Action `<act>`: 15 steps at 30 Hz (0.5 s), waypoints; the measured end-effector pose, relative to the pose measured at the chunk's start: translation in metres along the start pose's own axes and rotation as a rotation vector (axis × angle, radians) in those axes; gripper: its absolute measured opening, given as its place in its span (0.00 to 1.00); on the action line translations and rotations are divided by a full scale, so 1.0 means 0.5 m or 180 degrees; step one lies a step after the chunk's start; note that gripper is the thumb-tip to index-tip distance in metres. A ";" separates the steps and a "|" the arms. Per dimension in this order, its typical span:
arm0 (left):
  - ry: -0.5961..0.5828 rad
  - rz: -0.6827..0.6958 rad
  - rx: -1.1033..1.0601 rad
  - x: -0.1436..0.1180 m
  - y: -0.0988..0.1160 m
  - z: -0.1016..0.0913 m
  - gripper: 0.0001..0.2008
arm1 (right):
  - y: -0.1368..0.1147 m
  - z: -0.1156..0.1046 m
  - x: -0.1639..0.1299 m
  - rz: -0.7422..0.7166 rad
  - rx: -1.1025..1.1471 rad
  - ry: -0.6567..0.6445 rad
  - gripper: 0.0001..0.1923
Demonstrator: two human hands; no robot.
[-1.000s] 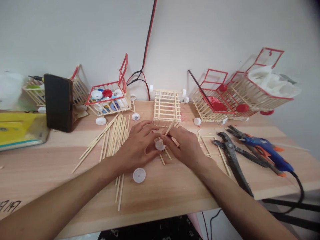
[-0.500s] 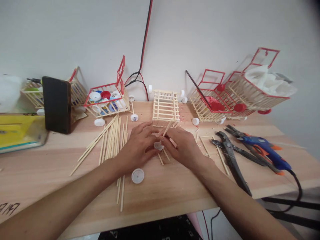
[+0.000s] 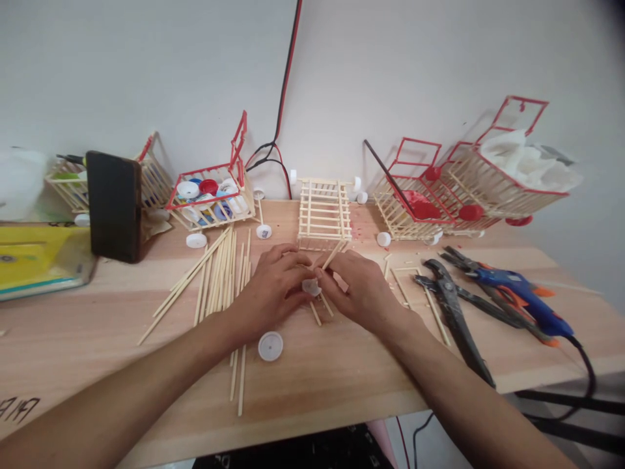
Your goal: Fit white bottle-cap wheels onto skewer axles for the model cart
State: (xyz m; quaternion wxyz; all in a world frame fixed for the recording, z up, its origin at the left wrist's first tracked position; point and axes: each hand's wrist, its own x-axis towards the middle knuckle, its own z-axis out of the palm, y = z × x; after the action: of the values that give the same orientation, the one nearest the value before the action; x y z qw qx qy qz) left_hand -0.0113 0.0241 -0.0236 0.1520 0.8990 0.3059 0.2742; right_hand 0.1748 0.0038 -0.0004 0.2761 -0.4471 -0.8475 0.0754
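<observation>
My left hand (image 3: 271, 286) is closed on a small translucent white bottle cap (image 3: 311, 287), holding it between thumb and fingers. A thin wooden stick (image 3: 334, 254) is pinched in my right hand (image 3: 360, 284), with its lower end at the cap. Whether the stick passes through the cap is hidden by my fingers. Below my hands, more sticks (image 3: 315, 312) lie on the table. Another white cap (image 3: 270, 346) lies flat near my left wrist. Just beyond my hands stands a stick-built cart frame (image 3: 324, 212) with white cap wheels.
A pile of sticks (image 3: 215, 286) lies left. Small red-rimmed carts (image 3: 212, 198) line the wall on both sides. A phone (image 3: 114, 207) stands upright at left. Black-handled pliers (image 3: 452, 319) and a blue glue gun (image 3: 522, 293) lie at right, with a trailing cord.
The cap has turned in my left fingers, and the stick in my right hand leans further right. My hands stay nearly in place; the whole view shifts slightly.
</observation>
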 end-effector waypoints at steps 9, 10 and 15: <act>-0.0003 -0.0026 -0.0030 0.001 -0.003 0.002 0.12 | 0.001 0.002 -0.001 -0.0027 0.0083 -0.0052 0.06; -0.0012 -0.0026 -0.0025 0.001 -0.004 0.003 0.12 | 0.001 0.002 -0.001 -0.0041 0.0089 -0.0048 0.06; -0.0023 -0.0014 0.0011 0.000 -0.005 0.004 0.12 | 0.003 0.003 -0.001 -0.0075 0.0062 -0.0028 0.07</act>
State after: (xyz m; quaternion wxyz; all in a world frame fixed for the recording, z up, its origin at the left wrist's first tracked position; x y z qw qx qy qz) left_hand -0.0112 0.0258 -0.0262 0.1522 0.8995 0.3079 0.2700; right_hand 0.1753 0.0044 -0.0024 0.2777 -0.4341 -0.8531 0.0824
